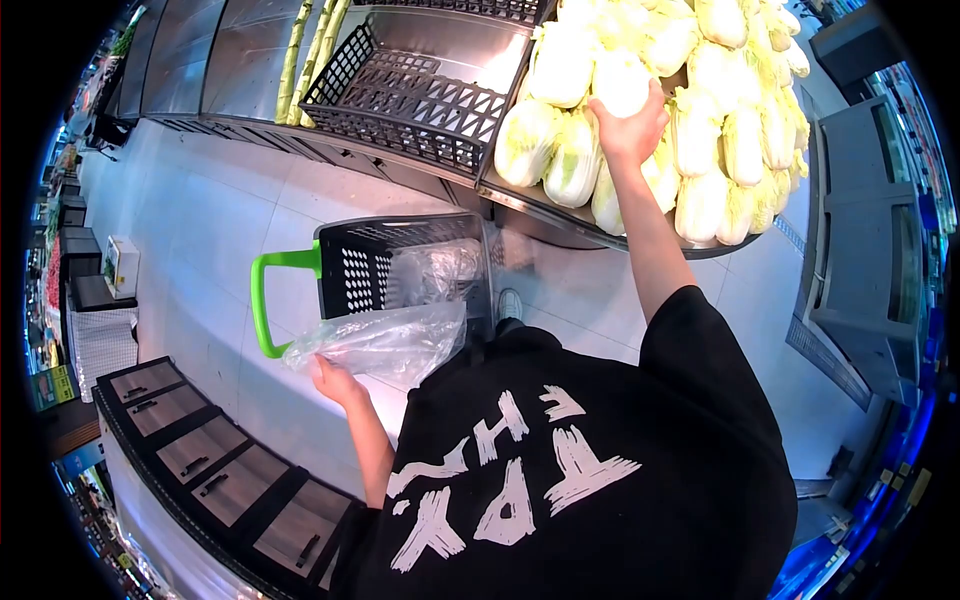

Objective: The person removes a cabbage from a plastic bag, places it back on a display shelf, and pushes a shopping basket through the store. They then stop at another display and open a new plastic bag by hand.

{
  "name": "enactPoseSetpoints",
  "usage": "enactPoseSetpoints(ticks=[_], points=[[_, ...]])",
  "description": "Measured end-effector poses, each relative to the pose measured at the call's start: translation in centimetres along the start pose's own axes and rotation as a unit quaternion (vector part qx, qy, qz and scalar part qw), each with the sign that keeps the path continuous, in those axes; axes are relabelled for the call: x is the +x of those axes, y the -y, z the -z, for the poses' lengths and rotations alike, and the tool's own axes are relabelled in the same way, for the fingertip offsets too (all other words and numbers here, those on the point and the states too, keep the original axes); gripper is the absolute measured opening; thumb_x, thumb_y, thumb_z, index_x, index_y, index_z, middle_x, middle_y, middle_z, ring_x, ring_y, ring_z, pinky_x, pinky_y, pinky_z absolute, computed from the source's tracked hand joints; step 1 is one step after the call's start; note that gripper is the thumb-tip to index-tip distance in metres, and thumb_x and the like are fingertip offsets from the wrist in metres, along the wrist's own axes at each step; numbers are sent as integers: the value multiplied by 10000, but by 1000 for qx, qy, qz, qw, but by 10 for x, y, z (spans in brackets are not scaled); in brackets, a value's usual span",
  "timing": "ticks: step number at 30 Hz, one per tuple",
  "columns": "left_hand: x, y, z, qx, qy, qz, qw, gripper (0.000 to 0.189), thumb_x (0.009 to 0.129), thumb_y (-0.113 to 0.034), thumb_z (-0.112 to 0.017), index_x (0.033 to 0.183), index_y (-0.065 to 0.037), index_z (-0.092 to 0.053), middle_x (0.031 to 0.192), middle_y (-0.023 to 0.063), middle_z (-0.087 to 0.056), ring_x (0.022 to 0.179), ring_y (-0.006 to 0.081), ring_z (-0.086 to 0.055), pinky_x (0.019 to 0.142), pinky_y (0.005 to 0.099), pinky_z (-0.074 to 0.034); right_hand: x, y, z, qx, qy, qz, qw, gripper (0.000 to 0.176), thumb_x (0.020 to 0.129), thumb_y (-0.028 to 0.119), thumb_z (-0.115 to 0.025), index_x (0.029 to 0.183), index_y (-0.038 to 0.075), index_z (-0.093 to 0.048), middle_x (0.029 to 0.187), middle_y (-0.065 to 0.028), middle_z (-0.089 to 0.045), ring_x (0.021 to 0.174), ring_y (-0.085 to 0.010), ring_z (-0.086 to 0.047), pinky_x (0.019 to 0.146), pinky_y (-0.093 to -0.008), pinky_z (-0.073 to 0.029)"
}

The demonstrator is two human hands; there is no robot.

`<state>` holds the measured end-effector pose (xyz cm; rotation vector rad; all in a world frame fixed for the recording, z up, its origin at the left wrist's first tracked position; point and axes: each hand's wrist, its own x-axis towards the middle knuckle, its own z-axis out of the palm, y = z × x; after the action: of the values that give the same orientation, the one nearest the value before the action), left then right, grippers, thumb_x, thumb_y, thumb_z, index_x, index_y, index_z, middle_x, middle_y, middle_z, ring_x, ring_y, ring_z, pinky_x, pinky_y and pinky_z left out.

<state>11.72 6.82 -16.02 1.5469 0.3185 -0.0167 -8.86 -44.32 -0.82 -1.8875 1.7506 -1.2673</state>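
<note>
Right fingers [655, 92] spread over a glare-whitened cabbage [621, 80]; cannot tell if gripping.
The cabbage lies between and beyond them, details washed out; left fingers [321, 366], tips obscured, pinch a clear bag [395, 340].

We count one left hand [340, 382], one right hand [632, 125], one clear plastic bag [385, 340], one green-handled shopping basket [350, 268] and three jointed green stalks [294, 62]. Back from the table's [545, 213] near edge, we see over a dozen napa cabbages [573, 165], overlapping too much for us to total.
</note>
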Motion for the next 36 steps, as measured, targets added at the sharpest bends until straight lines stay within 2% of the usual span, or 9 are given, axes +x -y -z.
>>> enactPoseSetpoints(ticks=[7, 10, 13, 16, 19, 22, 25, 31, 36], points=[[17, 8, -2, 3, 57, -5, 998, 278, 1013, -166, -509, 1135, 65, -600, 1068, 100, -646, 917, 174, -614, 820, 312, -505, -9, 5, -8, 67, -105, 33, 992, 979, 629, 283, -875, 1421, 106, -326, 1313, -227, -398, 1207, -408, -401, 1039, -500, -332], [20, 6, -4, 6, 60, -7, 998, 282, 1016, -168, -499, 1148, 61, -597, 1081, 97, -643, 938, 174, -610, 836, 312, -500, -12, 3, -14, 56, -77, 43, 995, 1048, 616, 300, -880, 1444, 98, -269, 1315, -247, -377, 1214, -418, -386, 1043, -499, -328], [14, 1, -6, -2, 55, -3, 998, 285, 1013, -166, -505, 1157, 64, -593, 1089, 100, -642, 949, 175, -608, 850, 313, -494, -16, 18, -5, 4, -16, 0, 1000, 1094, 627, 332, -877, 1452, 26, -225, 1391, -280, -326, 1299, -423, -327, 1093, -473, -296], [17, 10, -5, 3, 43, -10, 999, 286, 1009, -169, -517, 1158, 64, -593, 1090, 102, -642, 951, 177, -608, 856, 317, -495, -20, 14, -2, 1, -6, 20, 1000, 1076, 660, 317, -849, 1458, 11, -195, 1397, -291, -309, 1291, -438, -332, 1089, -482, -304], [22, 18, 2, 2, 50, -9, 999, 288, 1006, -172, -527, 1157, 65, -592, 1088, 101, -641, 947, 177, -612, 869, 316, -489, -28, 4, -1, 9, -3, 52, 999, 1033, 684, 297, -823, 1458, 8, -203, 1395, -284, -322, 1298, -433, -332, 1084, -479, -322], [22, 15, 4, 26, 66, 5, 997, 288, 1004, -176, -532, 1160, 59, -593, 1089, 99, -639, 936, 179, -616, 850, 325, -510, -34, 2, 6, -31, 18, 75, 997, 1022, 678, 250, -803, 1474, 69, -186, 1357, -267, -351, 1259, -434, -380, 1047, -486, -361], [19, 11, -2, -14, 80, 38, 996, 292, 1005, -182, -533, 1167, 54, -593, 1086, 99, -638, 934, 186, -620, 818, 339, -537, -34, 8, 15, -51, 43, 55, 996, 996, 693, 247, -799, 1471, 71, -203, 1369, -254, -366, 1275, -419, -389, 1042, -477, -378], [18, 7, -9, 4, 90, 62, 994, 342, 1015, -202, -509, 1218, 66, -573, 1128, 125, -641, 989, 212, -626, 848, 350, -526, -34, 12, 25, -14, 42, 45, 998, 1019, 673, 280, -834, 1444, -8, -232, 1391, -281, -373, 1316, -407, -352, 1082, -448, -345], [26, 17, -6, 7, 96, 78, 992, 302, 1000, -216, -548, 1142, 41, -619, 1041, 86, -647, 904, 177, -610, 792, 325, -512, -39, 8, 28, 18, -8, 99, 995, 980, 681, 242, -832, 1424, -30, -253, 1383, -281, -363, 1317, -415, -340, 1094, -471, -322]])
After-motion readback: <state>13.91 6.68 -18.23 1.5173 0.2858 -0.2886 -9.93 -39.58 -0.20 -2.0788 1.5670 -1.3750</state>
